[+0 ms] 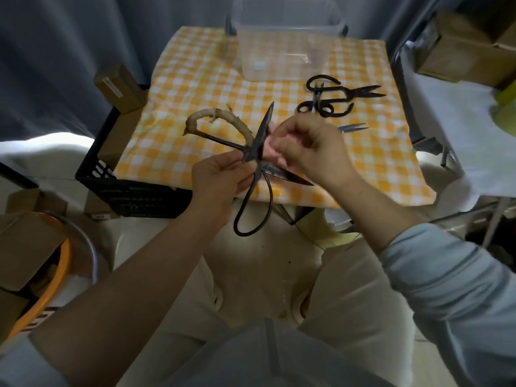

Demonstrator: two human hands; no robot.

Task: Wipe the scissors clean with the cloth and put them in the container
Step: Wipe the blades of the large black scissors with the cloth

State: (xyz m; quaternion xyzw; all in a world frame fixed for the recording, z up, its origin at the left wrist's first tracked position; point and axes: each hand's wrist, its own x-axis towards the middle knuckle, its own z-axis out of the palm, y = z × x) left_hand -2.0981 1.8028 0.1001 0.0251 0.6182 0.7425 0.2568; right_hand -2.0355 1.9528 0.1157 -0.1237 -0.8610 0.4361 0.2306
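Head view: scissors, blades spread, held over the near edge of the surface. Left hand grip clamped at the pivot. Right hand grip pinching pink cloth on the far blade. Risk: near blade's point lies under the right wrist, so a slip could cut. Dark metal, one loop bound in pale frayed wrapping. Clear plastic container far, apart.

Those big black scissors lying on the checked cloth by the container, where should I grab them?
Take the black scissors by their curved handles, coming from the left; the blades point right. A smaller pair lies across those handles, so probably move it first.
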